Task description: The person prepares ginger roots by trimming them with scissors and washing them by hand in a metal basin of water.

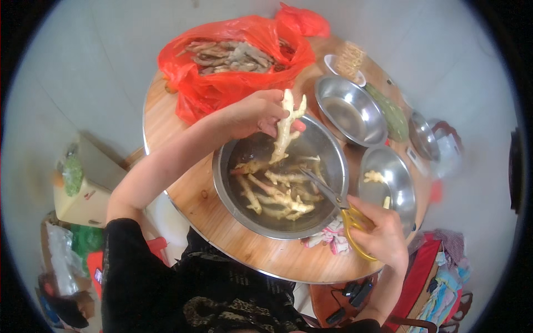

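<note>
My left hand (pixel 266 114) grips a pale, knobbly ginger root (pixel 284 129) by its upper part, above a large steel basin (pixel 222 208). Yellow-handled scissors (pixel 354 229) are in my right hand (pixel 381 235) at the basin's right rim. Their blades reach over the basin, below and to the right of the held root. Murky water in the basin holds several more ginger pieces (pixel 287 200), some with pinkish stems. Right of it, a steel bowl (pixel 404 183) contains a small knobbly ginger piece (pixel 374 176) and a short pale cut piece (pixel 387 202).
Behind the basin sits an open red plastic bag (pixel 233 85) of brownish roots (pixel 233 56). A steel bowl (pixel 349 110), a green gourd (pixel 389 112) and a dried noodle block (pixel 350 60) stand back right. Patterned cloth (pixel 331 239) lies by the basin on the round wooden table (pixel 200 204).
</note>
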Motion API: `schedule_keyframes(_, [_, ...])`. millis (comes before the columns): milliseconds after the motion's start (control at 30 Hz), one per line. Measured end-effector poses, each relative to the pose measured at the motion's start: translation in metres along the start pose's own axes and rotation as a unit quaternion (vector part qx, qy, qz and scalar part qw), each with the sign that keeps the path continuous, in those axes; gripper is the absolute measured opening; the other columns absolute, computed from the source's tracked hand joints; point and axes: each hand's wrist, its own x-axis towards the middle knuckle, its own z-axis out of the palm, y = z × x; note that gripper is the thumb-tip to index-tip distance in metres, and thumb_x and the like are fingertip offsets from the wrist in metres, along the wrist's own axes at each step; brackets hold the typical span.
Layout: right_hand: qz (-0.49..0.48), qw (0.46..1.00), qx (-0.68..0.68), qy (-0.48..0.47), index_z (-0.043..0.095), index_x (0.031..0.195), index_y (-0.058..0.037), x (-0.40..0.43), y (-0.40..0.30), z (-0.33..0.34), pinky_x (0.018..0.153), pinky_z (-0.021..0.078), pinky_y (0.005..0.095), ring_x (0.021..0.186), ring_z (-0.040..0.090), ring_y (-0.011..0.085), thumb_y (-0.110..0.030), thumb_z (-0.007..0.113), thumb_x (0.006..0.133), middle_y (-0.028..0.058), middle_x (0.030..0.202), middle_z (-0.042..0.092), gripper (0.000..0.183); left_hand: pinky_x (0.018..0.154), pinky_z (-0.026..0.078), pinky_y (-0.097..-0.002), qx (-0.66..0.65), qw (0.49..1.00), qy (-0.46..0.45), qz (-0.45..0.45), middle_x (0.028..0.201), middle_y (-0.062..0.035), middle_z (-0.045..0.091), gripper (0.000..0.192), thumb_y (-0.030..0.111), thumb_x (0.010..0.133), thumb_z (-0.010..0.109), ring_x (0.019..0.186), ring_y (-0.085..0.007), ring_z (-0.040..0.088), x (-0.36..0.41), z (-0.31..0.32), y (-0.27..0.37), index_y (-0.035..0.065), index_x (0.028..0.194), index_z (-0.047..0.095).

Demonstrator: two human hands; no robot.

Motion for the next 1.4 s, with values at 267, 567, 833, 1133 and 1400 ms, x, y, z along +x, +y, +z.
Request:
schedule_keyframes(267, [-0.026, 0.995, 0.072, 0.059, 0.065, 0.133, -0.0071, 0.01, -0.001, 0.026, 0.07, 0.0546, 0.0364, 0.077, 0.071, 0.0267, -0.012, 0.08, 0.074, 0.0156, 0.098, 0.071, 0.061, 0.07, 0.056, -0.0285, 0.202, 0.977, 0.07, -0.01, 0.096, -0.0079, 0.072, 0.032, 0.01, 0.089, 0.074, 0.086, -0.0156, 0.07, 0.012, 0.02, -0.016, 0.0055, 0.118, 0.06])
schedule_keyframes(567, [-0.134, 0.985, -0.103, -0.026, 0.063, 0.138, -0.0141, 0.014, 0.002, 0.024, 0.061, 0.0503, 0.0368, 0.065, 0.062, 0.0245, -0.018, 0.083, 0.074, 0.0108, 0.086, 0.064, 0.067, 0.067, 0.052, -0.0245, 0.217, 0.971, 0.09, 0.048, 0.089, -0.0029, 0.07, 0.028, 0.01, 0.088, 0.076, 0.078, -0.0089, 0.065, 0.012, 0.025, 0.01, 0.0061, 0.113, 0.063])
schedule_keyframes(833, [-0.145, 0.984, -0.096, 0.038, 0.066, 0.135, -0.014, 0.03, 0.006, 0.021, 0.059, 0.0505, 0.0368, 0.063, 0.062, 0.0236, -0.02, 0.084, 0.071, 0.0094, 0.083, 0.063, 0.066, 0.072, 0.051, -0.0239, 0.237, 0.969, 0.004, 0.072, 0.096, -0.0042, 0.072, 0.033, 0.015, 0.092, 0.072, 0.087, -0.0112, 0.067, 0.013, 0.015, 0.011, 0.0066, 0.122, 0.063])
schedule_keyframes(1133, [-0.014, 0.994, 0.092, 0.05, 0.062, 0.137, -0.0076, 0.017, 0.014, 0.018, 0.068, 0.0551, 0.031, 0.076, 0.072, 0.0178, -0.001, 0.075, 0.076, 0.0123, 0.101, 0.07, 0.063, 0.093, 0.053, -0.0405, -0.089, 0.99, 0.087, 0.063, 0.112, -0.0197, 0.066, 0.036, 0.008, 0.092, 0.055, 0.102, -0.0273, 0.067, 0.014, 0.001, -0.001, -0.0014, 0.126, 0.048])
schedule_keyframes(1400, [0.022, 0.972, 0.202, 0.121, 0.054, 0.141, 0.0045, 0.02, 0.007, 0.028, 0.085, 0.0573, 0.0311, 0.097, 0.075, 0.024, 0.011, 0.06, 0.082, 0.0168, 0.117, 0.067, 0.06, 0.083, 0.052, -0.0385, -0.239, 0.97, 0.036, 0.035, 0.089, -0.0105, 0.063, 0.02, 0.02, 0.098, 0.049, 0.085, -0.0238, 0.063, 0.02, 0.008, -0.012, 0.0043, 0.11, 0.052])
